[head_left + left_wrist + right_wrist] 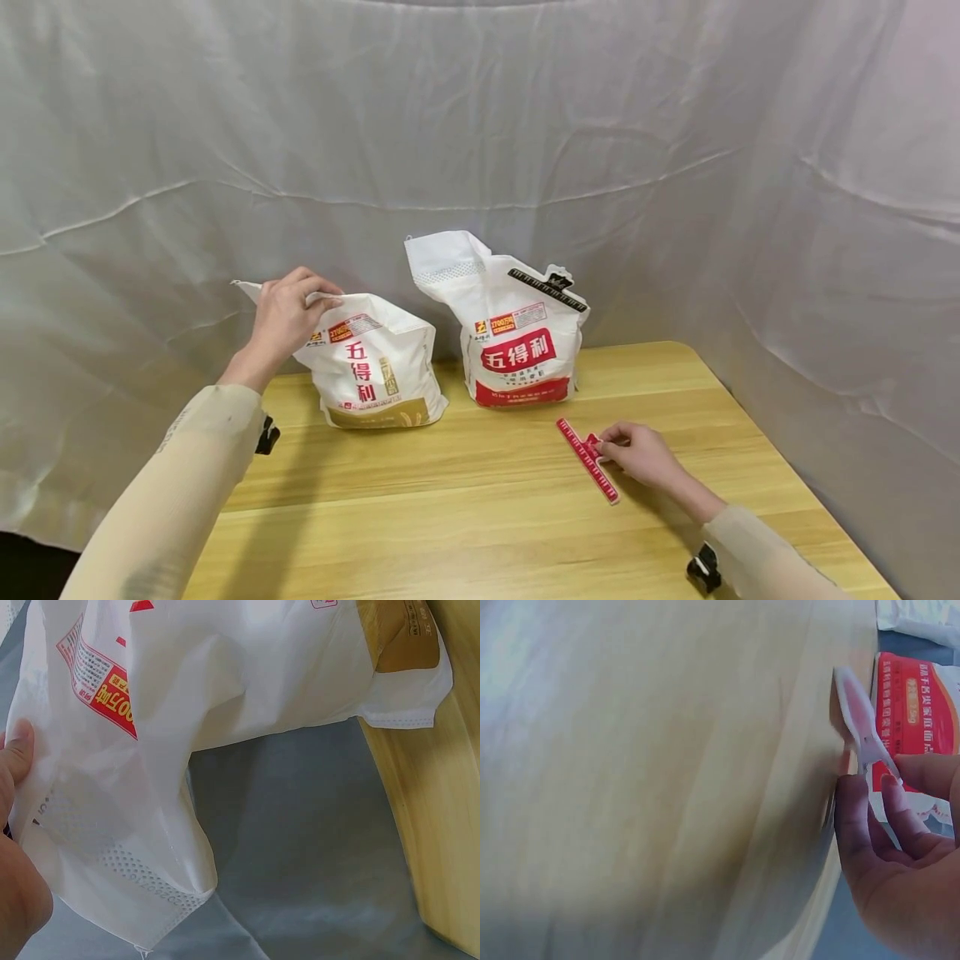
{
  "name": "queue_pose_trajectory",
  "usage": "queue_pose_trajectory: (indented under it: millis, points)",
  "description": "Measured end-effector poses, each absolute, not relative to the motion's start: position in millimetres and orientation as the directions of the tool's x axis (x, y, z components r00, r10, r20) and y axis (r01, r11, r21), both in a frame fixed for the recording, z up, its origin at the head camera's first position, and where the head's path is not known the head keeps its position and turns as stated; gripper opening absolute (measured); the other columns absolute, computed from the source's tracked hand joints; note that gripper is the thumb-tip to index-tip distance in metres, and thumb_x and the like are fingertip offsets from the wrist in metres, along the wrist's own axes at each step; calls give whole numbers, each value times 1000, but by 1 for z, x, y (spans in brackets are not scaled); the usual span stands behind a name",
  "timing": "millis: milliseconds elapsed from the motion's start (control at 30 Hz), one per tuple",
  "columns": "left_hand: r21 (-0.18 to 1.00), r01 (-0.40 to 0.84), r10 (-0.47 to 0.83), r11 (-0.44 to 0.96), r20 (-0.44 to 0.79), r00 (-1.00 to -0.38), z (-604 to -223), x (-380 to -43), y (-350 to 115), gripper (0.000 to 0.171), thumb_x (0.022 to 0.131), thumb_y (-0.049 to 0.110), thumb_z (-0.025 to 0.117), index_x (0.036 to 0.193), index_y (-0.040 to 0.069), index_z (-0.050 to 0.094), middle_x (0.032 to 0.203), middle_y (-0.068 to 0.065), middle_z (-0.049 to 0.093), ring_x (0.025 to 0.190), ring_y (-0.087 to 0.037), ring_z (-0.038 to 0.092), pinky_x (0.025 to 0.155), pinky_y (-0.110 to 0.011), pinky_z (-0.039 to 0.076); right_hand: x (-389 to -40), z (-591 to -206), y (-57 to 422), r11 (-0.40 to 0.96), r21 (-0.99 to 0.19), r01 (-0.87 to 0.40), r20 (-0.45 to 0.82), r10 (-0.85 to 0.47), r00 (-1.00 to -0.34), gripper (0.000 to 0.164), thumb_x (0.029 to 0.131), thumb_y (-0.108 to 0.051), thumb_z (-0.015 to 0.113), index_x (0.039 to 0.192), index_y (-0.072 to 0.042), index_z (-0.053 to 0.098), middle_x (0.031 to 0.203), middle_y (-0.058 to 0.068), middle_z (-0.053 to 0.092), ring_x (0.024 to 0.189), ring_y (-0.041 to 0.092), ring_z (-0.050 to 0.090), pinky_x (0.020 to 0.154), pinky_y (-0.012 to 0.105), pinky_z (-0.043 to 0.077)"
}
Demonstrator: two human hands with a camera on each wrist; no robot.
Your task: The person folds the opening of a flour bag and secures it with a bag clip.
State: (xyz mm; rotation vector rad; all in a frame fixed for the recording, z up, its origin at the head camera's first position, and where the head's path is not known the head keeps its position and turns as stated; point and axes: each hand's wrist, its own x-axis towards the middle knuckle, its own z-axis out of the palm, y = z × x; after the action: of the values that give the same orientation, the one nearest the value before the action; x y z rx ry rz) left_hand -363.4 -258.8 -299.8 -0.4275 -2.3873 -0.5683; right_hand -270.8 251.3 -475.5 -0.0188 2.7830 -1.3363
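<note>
My left hand (279, 318) pinches the top edge of a white flour bag (375, 358) with red lettering and a gold band. The left wrist view shows the thumb against the bag's (247, 682) white face, its top folded and drooping; the other fingers are mostly hidden. On the right, my right hand (637, 454) pinches the handle of a long red sealing clip (588, 462) just over or on the table. The right wrist view shows the clip (856, 712) edge-on, with thumb and fingertips on its handle.
A second flour bag (517, 354) with a red label stands right of the first, a black sealing clip (547, 289) across its top right edge. Both stand towards the back of the wooden table (450, 517). A grey curtain (480, 117) hangs behind.
</note>
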Motion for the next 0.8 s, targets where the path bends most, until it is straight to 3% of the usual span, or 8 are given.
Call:
queue_pose_trajectory:
  millis: [333,633,800]
  points:
    - [281,440,162,853,658,-736,-301,-363,-259,7,84,15,72,91,13,72,91,1,60,84,-19,54,89,-45,29,-268,-468,247,561,-827,51,-90,-41,-995,18,87,-13,66,99,0,62,80,7,66,67,20,64,57,34,53]
    - [267,454,171,850,676,-717,-301,-364,-260,7,83,15,73,90,14,72,90,1,61,83,-19,54,87,-43,30,-268,-467,246,474,-878,70,-115,-67,-991,38,85,-10,68,115,8,56,92,12,69,74,23,67,64,36,56]
    - [277,444,164,852,665,-729,-301,-364,-259,7,83,16,73,90,14,72,91,1,61,83,-19,54,88,-43,30,-266,-466,245,508,-857,87,-136,-60,-989,38,83,-13,72,111,9,61,86,10,69,72,21,67,64,34,56]
